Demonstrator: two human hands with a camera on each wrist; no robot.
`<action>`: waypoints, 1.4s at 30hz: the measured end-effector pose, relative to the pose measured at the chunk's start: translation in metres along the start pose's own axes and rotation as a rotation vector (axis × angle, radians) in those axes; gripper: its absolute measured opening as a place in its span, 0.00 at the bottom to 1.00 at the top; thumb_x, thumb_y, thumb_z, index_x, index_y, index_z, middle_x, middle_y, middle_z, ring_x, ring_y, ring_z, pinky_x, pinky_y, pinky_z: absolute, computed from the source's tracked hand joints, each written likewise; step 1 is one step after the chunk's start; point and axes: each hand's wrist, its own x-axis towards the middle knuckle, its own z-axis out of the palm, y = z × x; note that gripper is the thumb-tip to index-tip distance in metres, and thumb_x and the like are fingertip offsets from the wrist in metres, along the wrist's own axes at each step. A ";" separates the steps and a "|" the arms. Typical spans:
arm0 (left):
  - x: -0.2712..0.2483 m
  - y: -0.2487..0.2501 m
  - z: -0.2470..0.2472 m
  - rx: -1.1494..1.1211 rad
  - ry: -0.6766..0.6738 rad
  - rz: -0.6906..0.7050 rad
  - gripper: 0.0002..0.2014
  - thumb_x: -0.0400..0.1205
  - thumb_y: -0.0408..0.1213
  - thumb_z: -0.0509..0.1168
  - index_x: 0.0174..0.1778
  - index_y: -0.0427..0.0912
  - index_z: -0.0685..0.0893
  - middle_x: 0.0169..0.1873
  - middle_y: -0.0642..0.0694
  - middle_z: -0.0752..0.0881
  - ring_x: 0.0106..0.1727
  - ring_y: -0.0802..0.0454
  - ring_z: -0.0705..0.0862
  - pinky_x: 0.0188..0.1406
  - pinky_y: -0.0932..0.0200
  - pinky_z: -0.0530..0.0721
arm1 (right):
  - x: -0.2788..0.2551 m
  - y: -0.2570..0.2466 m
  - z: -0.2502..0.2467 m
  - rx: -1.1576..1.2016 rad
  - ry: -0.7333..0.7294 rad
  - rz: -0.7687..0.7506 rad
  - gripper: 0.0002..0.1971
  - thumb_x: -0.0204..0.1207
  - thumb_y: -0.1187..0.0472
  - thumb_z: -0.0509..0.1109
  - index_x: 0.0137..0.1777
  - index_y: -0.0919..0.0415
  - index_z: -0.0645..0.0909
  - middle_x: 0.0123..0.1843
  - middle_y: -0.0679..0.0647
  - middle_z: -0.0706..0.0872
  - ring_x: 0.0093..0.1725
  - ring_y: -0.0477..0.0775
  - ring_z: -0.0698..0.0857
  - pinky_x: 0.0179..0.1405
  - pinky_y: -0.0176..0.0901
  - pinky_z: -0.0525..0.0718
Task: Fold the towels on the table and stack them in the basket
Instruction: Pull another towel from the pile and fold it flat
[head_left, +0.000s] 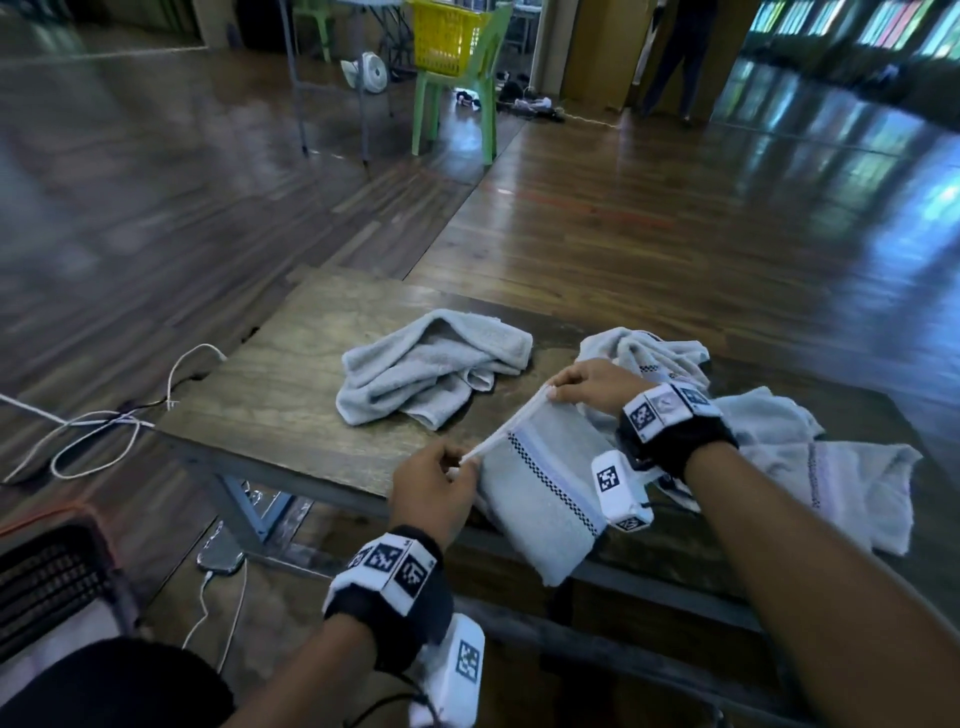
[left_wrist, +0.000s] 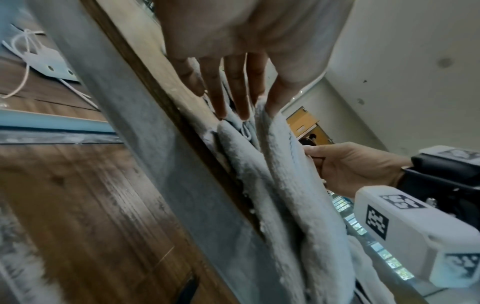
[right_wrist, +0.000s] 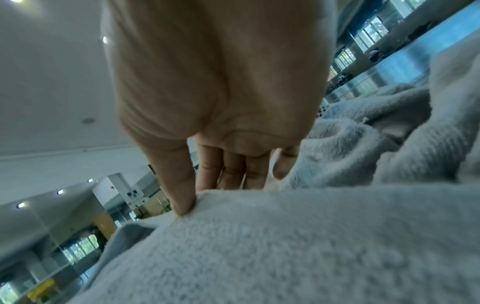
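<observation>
A pale grey towel with a checkered band (head_left: 550, 493) is stretched between my hands and hangs over the table's front edge. My left hand (head_left: 460, 465) pinches its near top corner, and my right hand (head_left: 553, 389) pinches the far top corner. In the left wrist view my left hand (left_wrist: 246, 109) has its fingers tucked into the towel's folds (left_wrist: 285, 185), with the right hand (left_wrist: 350, 164) gripping the edge beyond. In the right wrist view my right hand (right_wrist: 207, 195) has its thumb pressed on the towel (right_wrist: 285, 246). A dark slatted basket (head_left: 47, 577) sits on the floor at lower left.
A crumpled grey towel (head_left: 431, 364) lies mid-table (head_left: 270, 395). More towels (head_left: 779, 441) are heaped at the right. White cables (head_left: 93, 431) and a phone (head_left: 221, 558) lie on the floor to the left. Far off, a yellow basket (head_left: 447, 36) sits on a green chair.
</observation>
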 end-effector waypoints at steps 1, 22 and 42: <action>0.004 -0.003 0.000 0.035 -0.014 -0.023 0.07 0.76 0.45 0.68 0.33 0.51 0.81 0.32 0.52 0.87 0.41 0.49 0.86 0.46 0.53 0.84 | 0.005 0.001 0.005 -0.010 -0.006 0.013 0.12 0.76 0.56 0.71 0.56 0.60 0.85 0.57 0.59 0.87 0.59 0.57 0.83 0.55 0.40 0.75; 0.026 0.003 -0.002 0.409 -0.222 0.043 0.08 0.79 0.43 0.64 0.46 0.47 0.87 0.44 0.46 0.87 0.48 0.46 0.84 0.48 0.51 0.84 | -0.011 -0.002 0.021 -0.387 -0.047 -0.004 0.11 0.78 0.62 0.67 0.58 0.61 0.84 0.50 0.49 0.81 0.53 0.47 0.78 0.51 0.36 0.71; 0.037 0.042 0.042 0.770 -0.648 0.589 0.10 0.80 0.41 0.63 0.52 0.46 0.88 0.52 0.44 0.87 0.54 0.44 0.84 0.53 0.52 0.82 | -0.117 0.082 0.033 -0.183 0.228 -0.012 0.09 0.71 0.59 0.75 0.49 0.59 0.83 0.43 0.51 0.85 0.45 0.51 0.83 0.48 0.45 0.80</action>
